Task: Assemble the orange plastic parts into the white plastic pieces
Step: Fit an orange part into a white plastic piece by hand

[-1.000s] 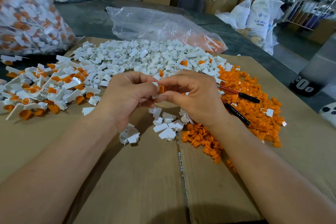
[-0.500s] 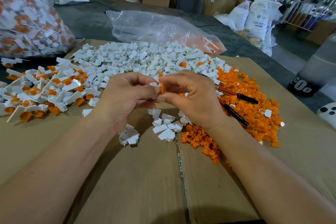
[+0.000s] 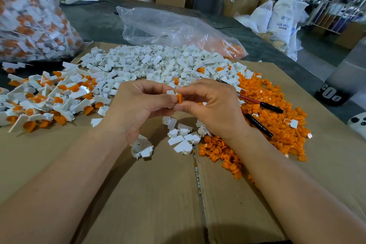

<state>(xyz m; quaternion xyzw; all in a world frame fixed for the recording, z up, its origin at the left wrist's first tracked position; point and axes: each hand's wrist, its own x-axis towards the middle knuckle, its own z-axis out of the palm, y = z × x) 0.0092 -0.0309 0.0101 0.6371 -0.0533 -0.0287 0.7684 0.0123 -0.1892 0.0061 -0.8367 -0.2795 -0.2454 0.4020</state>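
While both hands, left hand (image 3: pixel 138 108) and right hand (image 3: pixel 213 109), pinch the small white plastic piece (image 3: pixel 170 92) and orange plastic plug (image 3: pixel 179 98) together, misalignment could jam the plug or flick it away.

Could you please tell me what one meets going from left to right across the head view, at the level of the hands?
Pile of assembled white-and-orange parts → left hand → white piece → orange part → right hand → pile of loose orange parts → dark container.

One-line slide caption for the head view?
Left hand holds a white piece; right hand pinches an orange part against it, above a cardboard sheet.
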